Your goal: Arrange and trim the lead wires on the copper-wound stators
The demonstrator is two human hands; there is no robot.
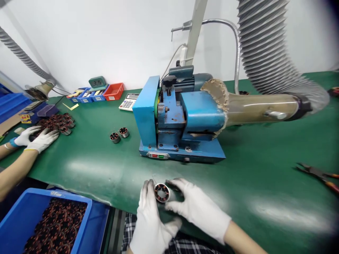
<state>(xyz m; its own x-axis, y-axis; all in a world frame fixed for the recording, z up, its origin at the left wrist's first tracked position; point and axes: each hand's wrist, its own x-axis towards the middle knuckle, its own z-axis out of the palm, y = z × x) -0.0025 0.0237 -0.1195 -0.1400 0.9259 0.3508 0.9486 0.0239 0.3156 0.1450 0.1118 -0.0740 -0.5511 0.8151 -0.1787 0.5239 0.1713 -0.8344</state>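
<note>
A motor stator (171, 195) with copper windings inside a silver metal ring rests at the near edge of the green bench, its open end turned toward me. My right hand (197, 208), in a white glove, curls thumb and fingers around the ring's right side. On the left, my gloved left hand (150, 218) has its fingers stretched out, the tips against or close beside the stator; its thumb is apart. Thin wire ends stick up from the stator's upper left. Behind both hands stands a blue machine (172, 141) with red and green buttons.
Two stators (114, 138) stand left of the machine. Pliers (315, 173) lie at right. A co-worker's gloved hands (42, 140) touch a stator pile (53, 122). A blue bin (88, 208) holds many stators. A duct pipe (254, 107) joins the machine. A calculator (129, 102) lies behind.
</note>
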